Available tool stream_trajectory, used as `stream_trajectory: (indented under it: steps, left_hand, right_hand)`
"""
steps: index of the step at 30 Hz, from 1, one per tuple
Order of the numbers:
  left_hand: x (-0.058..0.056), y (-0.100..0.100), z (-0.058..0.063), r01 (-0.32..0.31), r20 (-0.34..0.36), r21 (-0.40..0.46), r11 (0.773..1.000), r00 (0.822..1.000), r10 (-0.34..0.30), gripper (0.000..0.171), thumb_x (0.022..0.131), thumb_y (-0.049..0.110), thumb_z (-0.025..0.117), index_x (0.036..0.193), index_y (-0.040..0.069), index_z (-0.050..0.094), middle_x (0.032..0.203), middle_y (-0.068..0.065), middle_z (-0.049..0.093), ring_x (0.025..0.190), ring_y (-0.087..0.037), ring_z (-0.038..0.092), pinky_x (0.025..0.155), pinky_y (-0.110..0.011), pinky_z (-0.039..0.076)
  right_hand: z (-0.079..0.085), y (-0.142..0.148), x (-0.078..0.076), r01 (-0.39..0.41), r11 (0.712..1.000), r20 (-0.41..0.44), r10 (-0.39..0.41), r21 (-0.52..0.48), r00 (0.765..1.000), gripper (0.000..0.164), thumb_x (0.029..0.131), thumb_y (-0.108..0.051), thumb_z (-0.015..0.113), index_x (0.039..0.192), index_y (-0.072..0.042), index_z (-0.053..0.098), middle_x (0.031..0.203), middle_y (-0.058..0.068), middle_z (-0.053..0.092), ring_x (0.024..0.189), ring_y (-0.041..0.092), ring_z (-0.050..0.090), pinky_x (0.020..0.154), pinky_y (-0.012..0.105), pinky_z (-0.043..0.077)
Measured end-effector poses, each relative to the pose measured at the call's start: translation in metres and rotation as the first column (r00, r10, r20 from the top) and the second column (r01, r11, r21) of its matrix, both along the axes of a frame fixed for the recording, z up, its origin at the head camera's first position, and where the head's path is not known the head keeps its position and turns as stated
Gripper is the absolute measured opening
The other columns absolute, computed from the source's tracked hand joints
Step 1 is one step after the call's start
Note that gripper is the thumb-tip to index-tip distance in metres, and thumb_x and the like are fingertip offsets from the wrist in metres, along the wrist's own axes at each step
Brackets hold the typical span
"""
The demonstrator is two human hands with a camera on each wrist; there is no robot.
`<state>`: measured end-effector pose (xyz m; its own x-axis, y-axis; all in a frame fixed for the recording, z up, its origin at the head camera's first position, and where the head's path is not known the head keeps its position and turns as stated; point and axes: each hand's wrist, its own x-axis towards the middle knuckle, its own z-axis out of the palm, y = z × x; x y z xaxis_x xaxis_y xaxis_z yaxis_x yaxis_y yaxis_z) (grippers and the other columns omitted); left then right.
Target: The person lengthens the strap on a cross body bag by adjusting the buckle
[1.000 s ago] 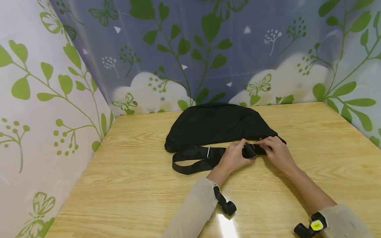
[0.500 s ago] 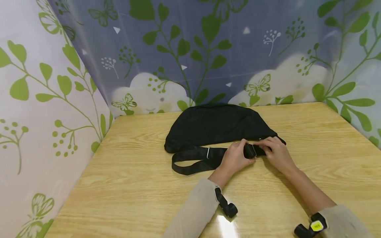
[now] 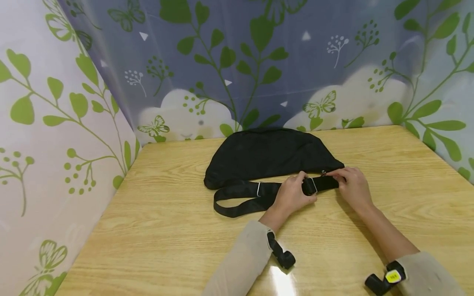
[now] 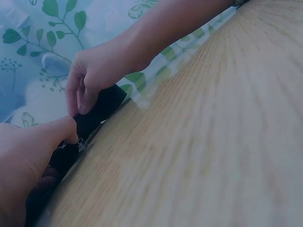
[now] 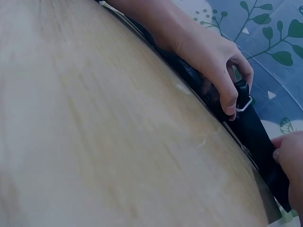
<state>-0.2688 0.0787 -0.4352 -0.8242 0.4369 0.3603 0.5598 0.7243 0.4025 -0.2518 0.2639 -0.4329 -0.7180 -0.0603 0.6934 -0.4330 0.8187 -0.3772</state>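
A black waist bag (image 3: 268, 154) lies flat near the back of the table. Along its front runs its black strap (image 3: 327, 183), looped at the left, with a metal slider (image 5: 244, 104) on it. My left hand (image 3: 292, 192) grips the strap just left of that slider, thumb and fingers on its two edges. To the right, my right hand (image 3: 354, 187) pinches the strap's flat end (image 5: 279, 187) between thumb and fingers. The strap between the hands lies fairly straight. A second metal slider (image 3: 259, 189) sits on the strap left of my left hand.
The wooden table (image 3: 155, 230) spreads out in front of and beside the bag. A leaf-patterned cloth backdrop (image 3: 222, 61) rises directly behind the bag and along the left and right sides. Black bands with small attachments circle both sleeves.
My right hand has moved right, away from the slider, with the strap end in its fingers. More strap now shows between the hands. My left hand has stayed nearly still.
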Motion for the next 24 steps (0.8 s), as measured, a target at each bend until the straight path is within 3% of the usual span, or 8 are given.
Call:
stream_trajectory:
  steps: [8, 24]
  left_hand:
    - [0.0001, -0.0003, 0.0004, 0.003, 0.011, -0.01, 1.0, 1.0, -0.003, 0.05, 0.071, 0.039, 0.076, 0.111, 0.017, 0.054, 0.086, 0.002, 0.06, 0.075, -0.008, 0.055, 0.063, -0.019, 0.042]
    - [-0.0001, -0.0006, 0.0006, 0.008, 0.021, -0.004, 1.0, 1.0, -0.008, 0.048, 0.072, 0.039, 0.075, 0.112, 0.021, 0.055, 0.092, 0.002, 0.061, 0.081, -0.009, 0.055, 0.068, -0.021, 0.043]
  right_hand:
    - [0.0033, -0.0004, 0.0025, 0.111, 0.993, 0.066, -0.108, -0.033, 0.992, 0.014, 0.078, 0.012, 0.062, 0.079, 0.001, 0.072, 0.072, 0.019, 0.063, 0.069, 0.036, 0.049, 0.068, 0.049, 0.038]
    - [0.0043, 0.002, 0.0012, 0.156, 0.987, 0.032, -0.154, -0.044, 0.988, 0.016, 0.075, 0.014, 0.061, 0.077, 0.001, 0.07, 0.072, 0.02, 0.064, 0.066, 0.036, 0.049, 0.068, 0.047, 0.036]
